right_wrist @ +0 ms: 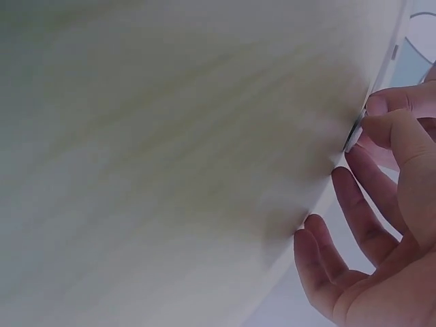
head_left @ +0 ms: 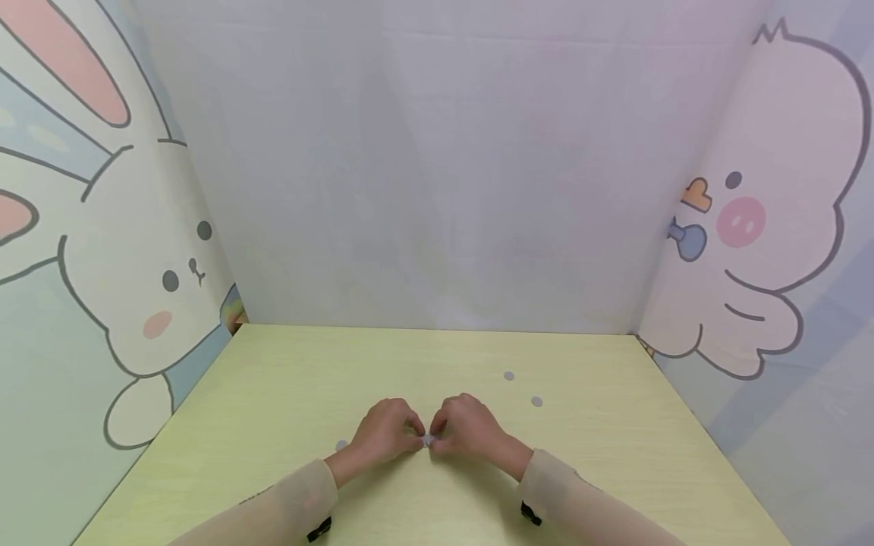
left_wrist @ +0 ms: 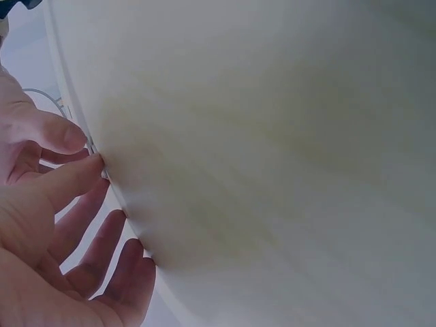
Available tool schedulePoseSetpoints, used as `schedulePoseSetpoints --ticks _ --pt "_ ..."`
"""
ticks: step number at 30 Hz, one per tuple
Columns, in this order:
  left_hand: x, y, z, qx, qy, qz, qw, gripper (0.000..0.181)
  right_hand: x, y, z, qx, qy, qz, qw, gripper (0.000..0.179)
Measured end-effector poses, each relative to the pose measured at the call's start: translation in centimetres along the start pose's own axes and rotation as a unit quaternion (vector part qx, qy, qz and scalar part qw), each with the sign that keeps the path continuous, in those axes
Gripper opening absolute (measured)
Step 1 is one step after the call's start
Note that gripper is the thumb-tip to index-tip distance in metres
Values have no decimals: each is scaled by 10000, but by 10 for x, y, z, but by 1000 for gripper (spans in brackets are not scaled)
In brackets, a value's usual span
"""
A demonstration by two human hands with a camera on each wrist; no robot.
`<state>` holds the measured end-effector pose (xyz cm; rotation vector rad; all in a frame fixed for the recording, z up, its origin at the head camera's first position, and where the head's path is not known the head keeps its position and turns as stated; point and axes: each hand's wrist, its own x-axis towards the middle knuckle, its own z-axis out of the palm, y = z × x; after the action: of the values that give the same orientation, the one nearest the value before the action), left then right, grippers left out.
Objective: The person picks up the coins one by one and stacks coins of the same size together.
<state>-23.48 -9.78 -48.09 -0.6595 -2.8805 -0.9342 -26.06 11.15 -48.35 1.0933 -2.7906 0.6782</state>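
A small grey disc is between the fingertips of both hands, close over the table near its front middle. My left hand pinches its left side with thumb and forefinger; my right hand pinches the right side. In the right wrist view, the thin edge of the disc shows by the thumb of the right hand. The left wrist view has the other fingers of the left hand touching the tabletop, and the disc mostly hidden by the fingertips.
Two more grey discs, one farther back and one nearer, lie flat beyond the right hand. Another disc lies left of the left wrist, partly covered. Cloth curtains surround the pale yellow table at back and sides.
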Motion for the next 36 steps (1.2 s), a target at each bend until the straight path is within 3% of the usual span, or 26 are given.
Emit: schedulePoseSetpoints --ticks 16,36 --pt "1 -1 1 -18 33 9 10000 7 2 -1 4 222 132 122 9996 9" --pt "-1 -1 0 2 69 78 9999 6 1 5 2 604 -134 150 9980 10"
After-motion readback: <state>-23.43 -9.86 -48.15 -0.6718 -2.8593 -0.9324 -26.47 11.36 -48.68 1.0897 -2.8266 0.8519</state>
